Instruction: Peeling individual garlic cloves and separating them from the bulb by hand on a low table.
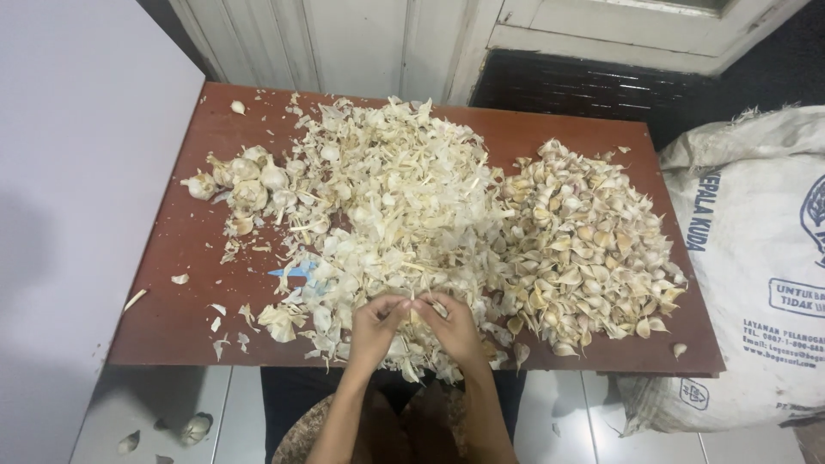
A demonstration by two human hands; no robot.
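Reddish-brown board forms the desk (172,283), which stands against white panelled doors (369,43) and fills most of the view from above. Beside its right edge slumps a large white woven sack (756,258), creased and bulging, printed with dark blue lettering, a boxed blue label and part of a round blue emblem on its side. Across the middle of the desk spreads a wide heap of papery garlic skins (395,198), pale cream and flaky. To its right lies a pile of loose garlic cloves (584,241), yellowish and still in their husks. Near the left rear sit several whole garlic bulbs (245,180). At the near edge, the left hand (374,331) and right hand (451,326) meet fingertip to fingertip, each grip pressed together, pinching a small piece of garlic (421,308) between them above the skins.
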